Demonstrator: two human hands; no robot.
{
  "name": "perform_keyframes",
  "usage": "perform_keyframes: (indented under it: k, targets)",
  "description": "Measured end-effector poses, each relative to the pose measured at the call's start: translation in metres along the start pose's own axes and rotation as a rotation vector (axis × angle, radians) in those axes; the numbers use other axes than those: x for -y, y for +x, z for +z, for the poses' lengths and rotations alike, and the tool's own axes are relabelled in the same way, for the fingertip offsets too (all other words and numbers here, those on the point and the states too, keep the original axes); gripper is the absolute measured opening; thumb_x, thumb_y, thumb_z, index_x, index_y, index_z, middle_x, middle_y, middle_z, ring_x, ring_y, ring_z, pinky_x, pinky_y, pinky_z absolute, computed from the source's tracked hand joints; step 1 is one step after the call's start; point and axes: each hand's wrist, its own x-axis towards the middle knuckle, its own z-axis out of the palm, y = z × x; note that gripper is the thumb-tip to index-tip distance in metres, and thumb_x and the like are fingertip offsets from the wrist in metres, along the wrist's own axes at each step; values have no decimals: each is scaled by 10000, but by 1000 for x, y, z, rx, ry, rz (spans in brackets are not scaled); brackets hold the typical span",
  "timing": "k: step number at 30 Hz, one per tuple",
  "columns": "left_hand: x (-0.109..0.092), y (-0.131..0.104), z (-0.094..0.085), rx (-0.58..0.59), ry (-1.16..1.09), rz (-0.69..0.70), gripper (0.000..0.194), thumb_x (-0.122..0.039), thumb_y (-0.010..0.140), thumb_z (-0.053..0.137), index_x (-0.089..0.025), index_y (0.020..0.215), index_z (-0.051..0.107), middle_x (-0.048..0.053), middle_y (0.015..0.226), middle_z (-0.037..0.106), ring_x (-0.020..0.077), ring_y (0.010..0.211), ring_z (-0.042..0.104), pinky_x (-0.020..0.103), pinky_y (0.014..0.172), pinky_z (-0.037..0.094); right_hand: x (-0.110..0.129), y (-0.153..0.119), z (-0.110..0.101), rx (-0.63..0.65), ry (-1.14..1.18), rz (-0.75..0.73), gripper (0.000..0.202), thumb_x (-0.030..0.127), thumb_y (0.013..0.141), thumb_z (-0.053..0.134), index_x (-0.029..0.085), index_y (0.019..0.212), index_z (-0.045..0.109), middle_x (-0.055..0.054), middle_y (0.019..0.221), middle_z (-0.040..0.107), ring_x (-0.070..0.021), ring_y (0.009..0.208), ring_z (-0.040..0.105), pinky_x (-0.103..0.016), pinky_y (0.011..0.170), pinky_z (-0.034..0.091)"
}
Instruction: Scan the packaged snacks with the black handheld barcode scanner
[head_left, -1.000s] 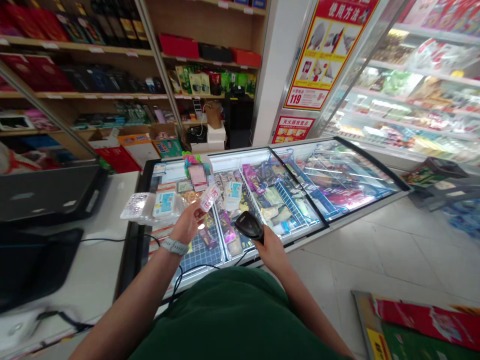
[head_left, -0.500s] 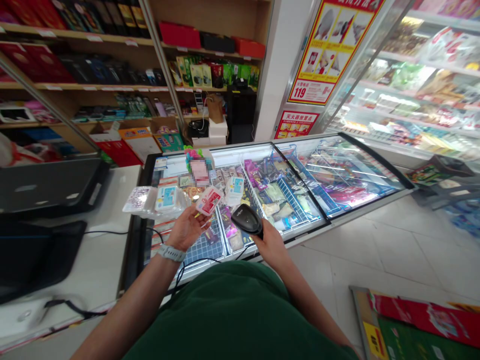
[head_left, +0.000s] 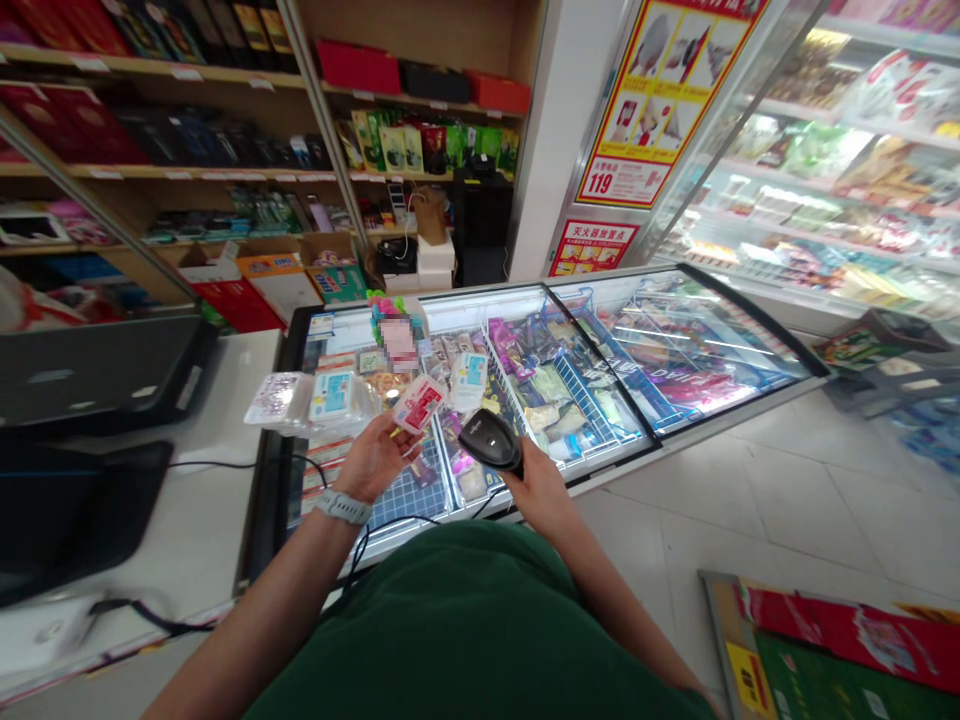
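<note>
My left hand [head_left: 377, 460], with a pale watch band on its wrist, holds a small clear package with a red label [head_left: 419, 404] above the freezer's glass top. A black handheld scanner [head_left: 489, 440] is gripped in my right hand [head_left: 541, 487], its head pointing left toward the package. Packages with blue labels [head_left: 332, 396] lie on the glass to the left, beside a clear pack with purplish contents [head_left: 278, 400]. Another blue-labelled package [head_left: 469, 378] rests just beyond the scanner.
The chest freezer [head_left: 600, 470] stretches to the right. At the left, a counter [head_left: 225, 400] carries dark devices. A black cable [head_left: 390, 522] runs across the freezer's near edge. Shelves [head_left: 225, 178] stand behind, and a box of goods [head_left: 840, 640] is at lower right.
The scanner in my right hand has shifted slightly left, and a small light spot now shows on its top. My left hand and its package are almost unmoved.
</note>
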Motion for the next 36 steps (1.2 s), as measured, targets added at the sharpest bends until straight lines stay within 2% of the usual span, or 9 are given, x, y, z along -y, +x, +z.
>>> perform_keyframes:
  k: [5,36]
  targets:
    - [3,1,-3,3,8,-7,257,-349,871,478,-174,941,653,90,897,690,201,802,654,337,700,513,-2,0,3,-2,-22,-38,192,189,841,559,171,1025,505,-95,993,616,-224,887,578,-302,740,411]
    - [12,7,-12,22,1,-46,242,-370,840,533,-177,928,650,90,921,690,194,820,658,336,717,518,-4,-2,-1,13,-79,-39,127,158,835,563,173,935,487,-90,954,608,-228,895,563,-308,761,399]
